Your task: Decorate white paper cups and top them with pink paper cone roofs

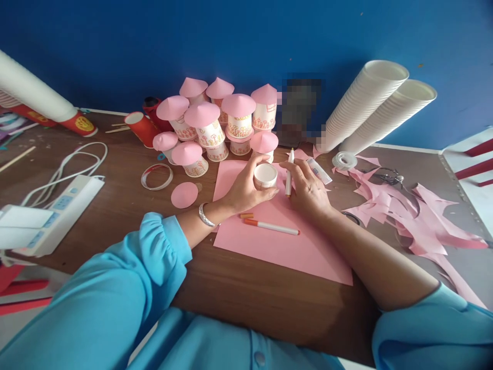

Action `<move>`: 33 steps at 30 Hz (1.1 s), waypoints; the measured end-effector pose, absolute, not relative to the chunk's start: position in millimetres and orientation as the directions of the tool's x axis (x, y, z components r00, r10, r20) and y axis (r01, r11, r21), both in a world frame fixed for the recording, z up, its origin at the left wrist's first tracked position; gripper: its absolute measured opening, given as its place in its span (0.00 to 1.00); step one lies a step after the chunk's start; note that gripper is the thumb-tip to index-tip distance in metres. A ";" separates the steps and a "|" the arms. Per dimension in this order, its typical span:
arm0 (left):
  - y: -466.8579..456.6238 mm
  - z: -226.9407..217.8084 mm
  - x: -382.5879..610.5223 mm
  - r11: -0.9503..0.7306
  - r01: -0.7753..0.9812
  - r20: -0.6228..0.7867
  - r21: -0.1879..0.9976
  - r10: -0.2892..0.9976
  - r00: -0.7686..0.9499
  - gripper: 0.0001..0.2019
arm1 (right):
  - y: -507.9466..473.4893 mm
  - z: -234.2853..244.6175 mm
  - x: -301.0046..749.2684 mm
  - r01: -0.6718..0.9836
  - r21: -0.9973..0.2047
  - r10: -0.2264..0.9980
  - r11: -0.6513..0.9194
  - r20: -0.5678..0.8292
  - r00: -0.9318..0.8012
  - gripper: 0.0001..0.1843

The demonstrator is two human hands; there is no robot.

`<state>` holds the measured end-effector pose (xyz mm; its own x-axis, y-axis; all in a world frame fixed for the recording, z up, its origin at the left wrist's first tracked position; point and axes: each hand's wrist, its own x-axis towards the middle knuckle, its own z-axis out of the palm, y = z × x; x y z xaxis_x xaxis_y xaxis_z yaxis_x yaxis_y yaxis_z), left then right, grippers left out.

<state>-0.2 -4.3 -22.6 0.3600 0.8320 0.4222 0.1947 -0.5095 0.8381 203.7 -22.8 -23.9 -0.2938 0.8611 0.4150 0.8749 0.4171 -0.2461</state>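
My left hand (250, 185) is curled round a small white paper cup (265, 176), its thumb on the near side. Between the fingers of my right hand (311, 190) is a white marker (288, 177), just right of the cup. Both hands are over a large pink paper sheet (262, 252). On that sheet lie a white marker with an orange cap (272, 227) and a loose brownish-orange cap (247, 216). Behind the left hand stand several decorated cups with pink paper cone tops (204, 115), drawn with flowers.
Tall stacks of white cups (365, 105) lean at the back right. Pink paper scraps (412, 210), scissors (391, 177) and a clear tape roll (344, 160) lie right. To the left are a tape ring (156, 177), a pink disc (184, 195) and a power strip (61, 213) with cables.
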 end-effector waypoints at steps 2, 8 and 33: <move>-4.3 -23.3 -0.3 -0.506 0.177 0.412 0.844 0.823 0.391 0.37 | -23.0 -24.1 203.8 0.873 -0.230 0.856 0.429 0.412 -0.312 0.28; -2.9 -24.1 -4.6 -0.472 0.057 0.394 0.880 0.790 0.471 0.42 | -23.3 -24.6 203.1 0.861 -0.223 0.840 0.456 0.428 -0.334 0.25; 10.8 -12.6 -1.7 -0.326 0.024 0.296 0.945 0.886 0.358 0.23 | -15.6 -21.2 206.4 0.853 -0.209 0.845 0.478 0.376 -0.381 0.23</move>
